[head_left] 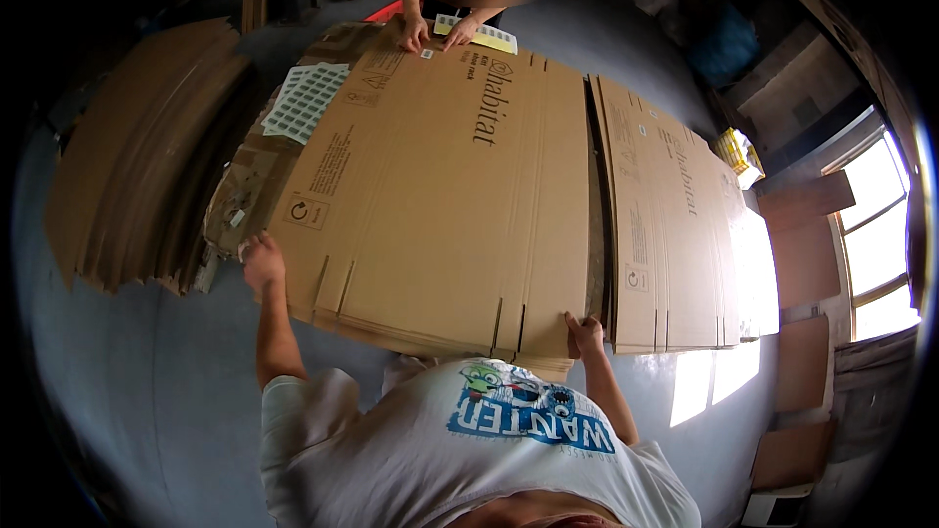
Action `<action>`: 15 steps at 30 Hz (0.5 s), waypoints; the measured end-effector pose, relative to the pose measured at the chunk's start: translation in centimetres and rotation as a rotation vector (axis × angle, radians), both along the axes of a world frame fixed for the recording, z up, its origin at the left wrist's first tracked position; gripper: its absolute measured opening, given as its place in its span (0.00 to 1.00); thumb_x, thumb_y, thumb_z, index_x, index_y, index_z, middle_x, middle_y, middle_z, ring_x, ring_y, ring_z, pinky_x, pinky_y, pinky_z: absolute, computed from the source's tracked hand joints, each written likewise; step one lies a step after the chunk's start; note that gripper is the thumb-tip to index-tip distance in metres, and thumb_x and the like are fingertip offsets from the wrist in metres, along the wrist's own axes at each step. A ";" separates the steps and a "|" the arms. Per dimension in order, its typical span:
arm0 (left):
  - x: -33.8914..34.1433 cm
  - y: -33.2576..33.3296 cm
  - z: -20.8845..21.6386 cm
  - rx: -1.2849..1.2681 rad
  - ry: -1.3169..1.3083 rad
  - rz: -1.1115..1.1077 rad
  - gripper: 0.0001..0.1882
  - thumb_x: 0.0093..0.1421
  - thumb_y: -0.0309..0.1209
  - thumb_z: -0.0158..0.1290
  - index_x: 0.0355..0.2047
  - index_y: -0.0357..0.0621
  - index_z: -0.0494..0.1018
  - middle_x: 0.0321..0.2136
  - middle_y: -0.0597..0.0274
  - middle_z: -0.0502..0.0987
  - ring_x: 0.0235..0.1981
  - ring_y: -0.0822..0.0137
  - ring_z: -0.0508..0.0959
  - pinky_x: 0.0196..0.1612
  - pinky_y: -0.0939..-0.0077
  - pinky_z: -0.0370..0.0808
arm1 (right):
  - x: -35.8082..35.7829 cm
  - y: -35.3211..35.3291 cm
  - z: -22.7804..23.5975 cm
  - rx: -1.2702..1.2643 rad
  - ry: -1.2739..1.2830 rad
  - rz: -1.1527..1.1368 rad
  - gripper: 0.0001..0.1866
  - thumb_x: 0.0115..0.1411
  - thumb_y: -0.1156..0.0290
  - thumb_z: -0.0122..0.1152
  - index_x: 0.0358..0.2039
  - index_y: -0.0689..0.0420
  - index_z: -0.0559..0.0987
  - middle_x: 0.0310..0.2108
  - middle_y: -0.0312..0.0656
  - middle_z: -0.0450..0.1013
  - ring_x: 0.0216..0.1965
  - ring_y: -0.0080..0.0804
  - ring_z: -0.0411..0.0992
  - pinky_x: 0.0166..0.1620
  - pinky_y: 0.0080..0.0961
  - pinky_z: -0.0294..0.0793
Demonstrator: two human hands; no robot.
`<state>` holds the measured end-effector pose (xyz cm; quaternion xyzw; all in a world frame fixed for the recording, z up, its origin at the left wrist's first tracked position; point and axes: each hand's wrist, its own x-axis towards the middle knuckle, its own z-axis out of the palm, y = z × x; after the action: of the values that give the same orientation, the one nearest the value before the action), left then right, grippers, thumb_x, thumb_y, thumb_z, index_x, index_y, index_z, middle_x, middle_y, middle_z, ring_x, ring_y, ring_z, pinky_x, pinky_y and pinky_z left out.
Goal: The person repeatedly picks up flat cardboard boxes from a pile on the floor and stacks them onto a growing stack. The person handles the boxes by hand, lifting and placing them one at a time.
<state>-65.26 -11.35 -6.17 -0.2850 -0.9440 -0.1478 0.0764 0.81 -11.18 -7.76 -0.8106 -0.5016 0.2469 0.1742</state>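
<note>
A large flat cardboard box [430, 205] with dark print lies on top of a stack in front of me. My left hand [262, 262] is closed at its near left corner, fingers curled against the edge. At the near right edge my right hand [585, 335] grips the same box, thumb on top and its other fingers mostly hidden beside the gap. Across the stack, a co-worker's hands [435, 34] rest at the far edge, near a small white label [426, 55] and a yellow-backed label sheet [479, 34].
A second stack of flat boxes [675, 225] lies to the right, past a narrow dark gap. White-green label sheets [305, 101] sit on worn cardboard at the left. Upright cardboard sheets [147, 156] lean further left. A window [875, 225] lights the right side.
</note>
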 end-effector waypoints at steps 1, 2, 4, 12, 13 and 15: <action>0.0 0.2 -0.2 -0.002 0.007 -0.004 0.21 0.64 0.49 0.35 0.36 0.47 0.69 0.31 0.54 0.76 0.30 0.53 0.78 0.28 0.56 0.77 | 0.2 -0.1 -0.1 0.004 0.007 -0.009 0.30 0.44 0.46 0.68 0.24 0.68 0.77 0.22 0.48 0.74 0.26 0.35 0.73 0.31 0.32 0.71; 0.0 0.3 -0.3 -0.004 0.015 -0.007 0.21 0.64 0.49 0.35 0.36 0.47 0.69 0.32 0.54 0.76 0.30 0.53 0.78 0.28 0.57 0.77 | 0.3 -0.2 -0.1 0.008 0.014 -0.018 0.28 0.45 0.48 0.69 0.23 0.67 0.77 0.21 0.45 0.74 0.24 0.30 0.71 0.29 0.30 0.70; -0.1 0.4 -0.7 0.003 0.021 -0.017 0.22 0.65 0.49 0.34 0.37 0.47 0.69 0.32 0.54 0.76 0.30 0.53 0.78 0.27 0.57 0.77 | 0.5 -0.2 -0.3 0.018 0.046 -0.017 0.28 0.45 0.49 0.69 0.24 0.67 0.77 0.22 0.44 0.74 0.25 0.29 0.71 0.30 0.29 0.70; -0.4 0.4 -1.1 -0.006 0.000 -0.036 0.23 0.65 0.49 0.32 0.41 0.47 0.69 0.35 0.53 0.75 0.29 0.53 0.77 0.28 0.57 0.77 | 0.5 -0.4 -0.3 0.029 0.125 -0.026 0.28 0.46 0.51 0.69 0.29 0.69 0.78 0.25 0.45 0.75 0.28 0.29 0.73 0.32 0.28 0.72; -0.4 0.4 -1.1 -0.005 -0.002 -0.035 0.23 0.65 0.49 0.32 0.42 0.47 0.69 0.35 0.53 0.75 0.29 0.53 0.77 0.28 0.57 0.77 | 0.4 -0.3 -0.3 0.029 0.129 -0.025 0.28 0.46 0.50 0.68 0.29 0.69 0.78 0.26 0.45 0.76 0.28 0.30 0.73 0.33 0.28 0.72; -0.5 0.3 -1.2 -0.002 -0.006 -0.034 0.23 0.65 0.49 0.33 0.42 0.47 0.69 0.36 0.53 0.75 0.30 0.53 0.77 0.28 0.56 0.77 | 0.4 -0.3 -0.1 0.030 0.106 -0.017 0.29 0.46 0.49 0.68 0.30 0.69 0.78 0.26 0.47 0.76 0.29 0.32 0.74 0.34 0.29 0.72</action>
<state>-65.75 -11.01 -7.33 -0.3005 -0.9394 -0.1490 0.0706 1.23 -11.49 -7.89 -0.7978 -0.4885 0.2807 0.2145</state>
